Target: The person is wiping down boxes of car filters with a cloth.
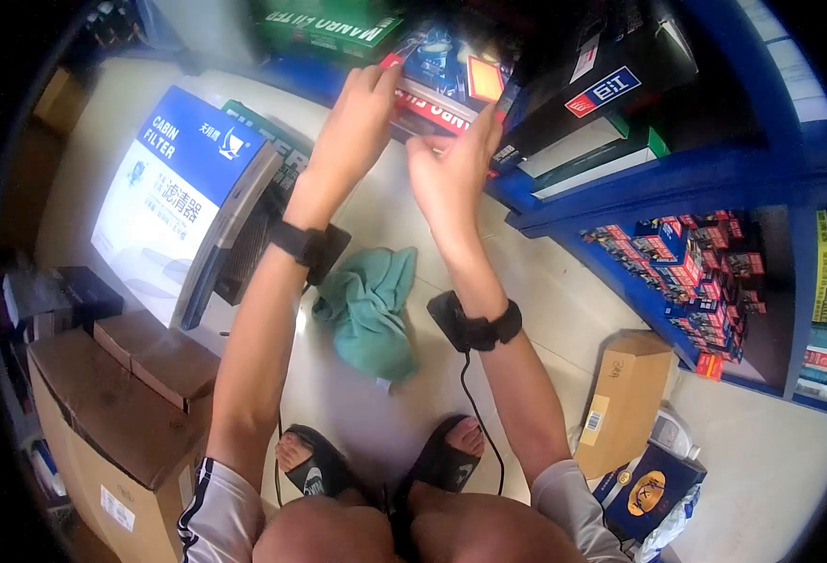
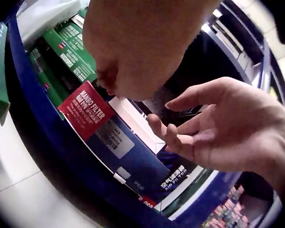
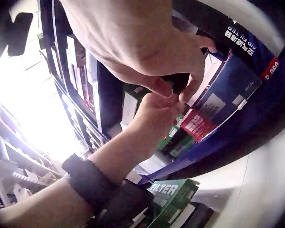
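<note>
here, a blue box [image 2: 143, 160] lies beside parted right fingers [image 2: 173, 136]; can't tell what left fingers [image 1: 365, 83] hold.

A blue box [image 2: 147, 164] with a white label [image 2: 117, 143] and red MANBO FILTER panel [image 2: 87, 111] lies between the left hand [image 1: 353, 120] and right hand [image 1: 453, 175].

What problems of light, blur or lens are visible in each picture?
Head: fisheye bending, black corners; left wrist: left hand darker than right hand, fine label print on the blue box too soft to read; right wrist: white glare at left washes out detail near the shelves.
</note>
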A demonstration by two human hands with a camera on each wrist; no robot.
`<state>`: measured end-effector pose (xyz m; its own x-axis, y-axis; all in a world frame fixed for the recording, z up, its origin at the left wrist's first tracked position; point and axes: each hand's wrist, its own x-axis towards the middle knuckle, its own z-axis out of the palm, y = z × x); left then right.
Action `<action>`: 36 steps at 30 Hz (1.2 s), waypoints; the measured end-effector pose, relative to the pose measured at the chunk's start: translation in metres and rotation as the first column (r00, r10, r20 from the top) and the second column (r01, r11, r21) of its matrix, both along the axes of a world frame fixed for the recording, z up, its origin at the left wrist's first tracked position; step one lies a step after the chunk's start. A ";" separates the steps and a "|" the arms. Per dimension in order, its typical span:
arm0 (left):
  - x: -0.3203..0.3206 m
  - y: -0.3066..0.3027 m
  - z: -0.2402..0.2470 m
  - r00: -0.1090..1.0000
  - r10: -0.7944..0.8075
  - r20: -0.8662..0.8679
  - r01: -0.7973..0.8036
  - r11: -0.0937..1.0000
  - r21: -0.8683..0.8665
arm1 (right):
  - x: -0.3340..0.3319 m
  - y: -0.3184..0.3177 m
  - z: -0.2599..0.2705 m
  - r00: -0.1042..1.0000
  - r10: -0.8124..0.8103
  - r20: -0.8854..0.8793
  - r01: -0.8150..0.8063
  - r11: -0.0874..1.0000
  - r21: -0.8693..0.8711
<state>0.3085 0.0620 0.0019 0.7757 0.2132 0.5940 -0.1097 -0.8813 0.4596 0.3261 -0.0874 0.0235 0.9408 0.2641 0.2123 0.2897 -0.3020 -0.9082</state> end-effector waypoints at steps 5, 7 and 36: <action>-0.046 -0.019 0.005 0.994 0.112 0.006 -0.112 0.994 0.020 | -0.044 -0.025 0.012 0.995 -0.087 -0.055 0.091 0.993 0.070; -0.058 -0.023 0.008 0.992 0.130 -0.002 -0.130 0.992 -0.010 | -0.039 -0.035 0.002 0.987 -0.114 -0.113 0.126 0.987 0.100; -0.126 -0.060 0.013 0.968 -0.237 -0.080 0.244 0.826 0.509 | -0.004 -0.094 -0.025 0.849 0.218 -0.481 0.065 0.861 0.505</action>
